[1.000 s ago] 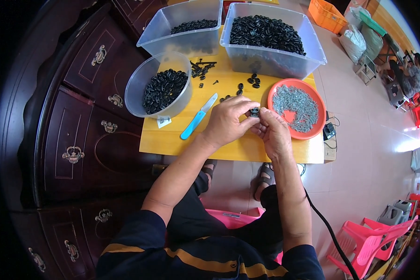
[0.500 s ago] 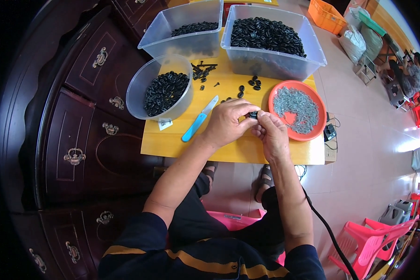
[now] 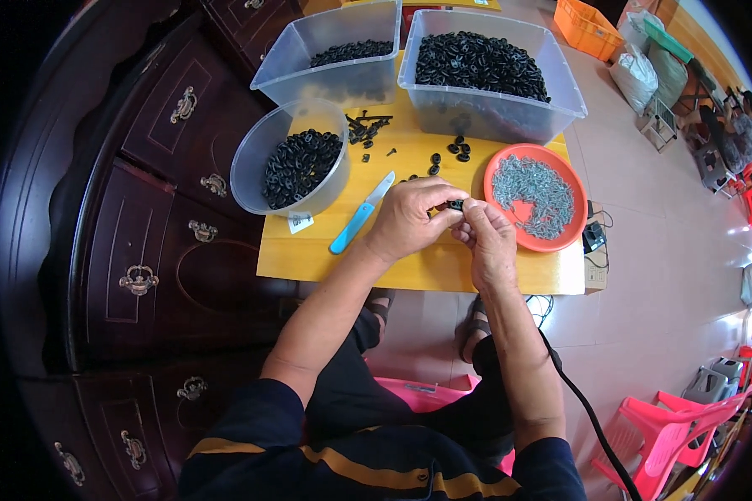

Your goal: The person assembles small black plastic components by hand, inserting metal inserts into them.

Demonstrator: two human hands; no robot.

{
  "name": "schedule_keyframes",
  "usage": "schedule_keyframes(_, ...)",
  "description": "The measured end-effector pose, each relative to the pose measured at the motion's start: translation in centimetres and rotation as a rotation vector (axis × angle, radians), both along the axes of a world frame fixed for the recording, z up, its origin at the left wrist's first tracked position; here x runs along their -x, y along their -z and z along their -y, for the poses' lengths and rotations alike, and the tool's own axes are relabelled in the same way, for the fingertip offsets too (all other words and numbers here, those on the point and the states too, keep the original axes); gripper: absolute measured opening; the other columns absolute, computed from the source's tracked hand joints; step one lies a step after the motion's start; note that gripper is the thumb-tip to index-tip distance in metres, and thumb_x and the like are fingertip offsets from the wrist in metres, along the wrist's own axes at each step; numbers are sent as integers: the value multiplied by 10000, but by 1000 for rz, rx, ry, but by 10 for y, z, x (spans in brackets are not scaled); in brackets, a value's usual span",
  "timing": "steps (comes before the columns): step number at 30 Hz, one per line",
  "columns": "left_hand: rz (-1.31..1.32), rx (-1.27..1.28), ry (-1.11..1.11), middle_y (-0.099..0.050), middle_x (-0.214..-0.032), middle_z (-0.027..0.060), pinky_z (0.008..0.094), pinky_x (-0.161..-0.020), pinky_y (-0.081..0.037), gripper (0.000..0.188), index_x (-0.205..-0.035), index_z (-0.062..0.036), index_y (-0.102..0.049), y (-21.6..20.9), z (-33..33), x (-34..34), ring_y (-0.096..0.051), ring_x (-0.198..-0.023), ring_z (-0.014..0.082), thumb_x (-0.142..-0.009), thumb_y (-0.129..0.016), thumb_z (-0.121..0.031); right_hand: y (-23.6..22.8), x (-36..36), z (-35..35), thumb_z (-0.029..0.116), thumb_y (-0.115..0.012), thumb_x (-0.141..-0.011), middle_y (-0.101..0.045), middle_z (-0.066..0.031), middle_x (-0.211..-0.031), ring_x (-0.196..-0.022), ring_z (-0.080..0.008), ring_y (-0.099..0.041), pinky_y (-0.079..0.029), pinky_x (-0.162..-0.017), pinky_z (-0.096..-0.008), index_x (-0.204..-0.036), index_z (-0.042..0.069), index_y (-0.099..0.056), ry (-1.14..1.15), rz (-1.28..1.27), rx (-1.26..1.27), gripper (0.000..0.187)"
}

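Between the fingertips of both hands is a small black plastic part (image 3: 454, 204), held above the front of the yellow table (image 3: 309, 259). My left hand (image 3: 409, 219) pinches it from the left, thumb and forefinger closed. From the right, the thumb and fingers of my right hand (image 3: 488, 236) press on its other end. Whether a metal pin is also in the right fingers cannot be seen. Just right of my hands stands a red-orange bowl (image 3: 495, 224) of small silvery metal pins (image 3: 536, 188). Several loose black oval parts (image 3: 459, 149) lie beyond my hands.
A knife with a blue handle (image 3: 353, 229) lies left of my hands. Beyond it stand a round clear tub (image 3: 244, 188) and two clear bins (image 3: 309, 79), (image 3: 493, 117), all holding black parts. A dark wooden cabinet (image 3: 217, 267) flanks the left; a pink chair (image 3: 643, 430) stands right.
The whole view has shifted slightly. My hands stay together on the black part, with hardly any change in their grip.
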State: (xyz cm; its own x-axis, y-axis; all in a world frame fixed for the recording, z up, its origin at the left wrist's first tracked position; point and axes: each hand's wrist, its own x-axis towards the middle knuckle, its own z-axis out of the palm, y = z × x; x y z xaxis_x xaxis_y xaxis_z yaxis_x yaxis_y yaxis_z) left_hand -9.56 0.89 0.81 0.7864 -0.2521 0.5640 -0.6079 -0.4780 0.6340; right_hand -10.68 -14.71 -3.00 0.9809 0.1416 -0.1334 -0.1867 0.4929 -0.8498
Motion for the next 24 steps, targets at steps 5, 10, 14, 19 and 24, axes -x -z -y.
schedule_keyframes(5, -162, 60, -1, -703, -874, 103, 323, -625, -532, 213, -999, -41, -703, -9, 2, 4, -687, -747, 214, -793, -753, -67, 0, 0, -2, 230, -611, -994, -654, 20, -833, -700, -48, -570, -501, -671, -214, -989, 56, -686, 17, -8, 14, 189)
schedule_keyframes(10, -110, 71, 13, -706, -878, 102, 307, -639, -536, 224, -1009, -42, -700, -1, 0, 1, -686, -748, 203, -791, -750, -54, -4, 1, -7, 242, -627, -989, -635, 31, -807, -737, -50, -556, -448, -687, -224, -967, 62, -688, 72, -20, 30, 192)
schedule_keyframes(14, -101, 104, 26, -707, -858, 104, 308, -644, -538, 215, -989, -43, -705, 1, 1, 0, -687, -734, 213, -779, -747, -22, -2, 2, -5, 242, -627, -990, -644, 24, -819, -745, -53, -564, -452, -695, -224, -973, 55, -686, 50, 13, 25, 198)
schedule_keyframes(19, -116, 138, 69, -713, -889, 86, 276, -651, -539, 207, -995, -22, -711, 1, -2, -3, -677, -747, 165, -794, -728, 23, -5, 2, -7, 226, -621, -994, -662, 13, -846, -759, -54, -572, -447, -689, -221, -985, 40, -685, 86, 33, 61, 197)
schedule_keyframes(24, -87, 14, 19, -712, -917, 102, 284, -669, -545, 235, -1028, -19, -704, -8, -4, 2, -688, -758, 175, -796, -739, 3, -7, 0, -8, 207, -608, -1001, -641, 21, -822, -728, -52, -539, -430, -667, -212, -971, 28, -676, 86, 73, 72, 193)
